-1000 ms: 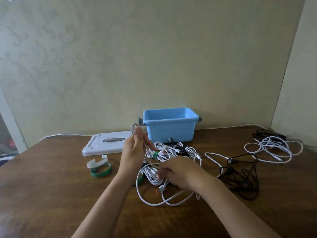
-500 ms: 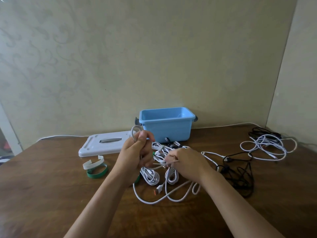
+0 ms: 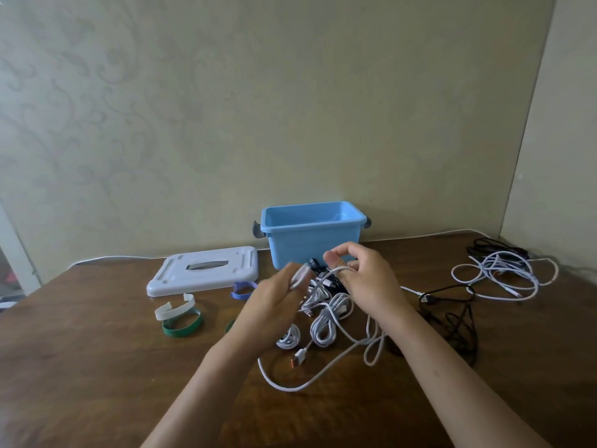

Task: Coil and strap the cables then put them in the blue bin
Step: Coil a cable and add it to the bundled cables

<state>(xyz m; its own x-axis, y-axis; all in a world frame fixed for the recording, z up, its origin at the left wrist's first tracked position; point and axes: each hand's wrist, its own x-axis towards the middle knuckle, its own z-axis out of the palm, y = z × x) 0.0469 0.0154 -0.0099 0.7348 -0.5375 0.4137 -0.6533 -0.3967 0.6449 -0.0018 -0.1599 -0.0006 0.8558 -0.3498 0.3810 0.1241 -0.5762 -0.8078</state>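
My left hand (image 3: 269,310) grips a small loop of a white cable (image 3: 326,370) at its fingertips, blurred by motion. My right hand (image 3: 365,279) is raised just in front of the blue bin (image 3: 311,236), its fingers curled round the same white cable, which runs between both hands. The cable's loose length trails onto the table toward me, its USB plug (image 3: 298,356) lying there. Under my hands lie several coiled white cable bundles (image 3: 324,321). The blue bin stands open against the wall.
The bin's white lid (image 3: 203,270) lies flat to the left. A white strap (image 3: 174,308), a green strap (image 3: 182,324) and a purple strap (image 3: 242,289) rest nearby. A loose black cable (image 3: 452,315) and a tangle of white cable (image 3: 504,276) lie to the right.
My right hand rose from the cable pile to in front of the bin, drawing the white cable up. My left hand dropped slightly and shifted right. The view shifted left a little.
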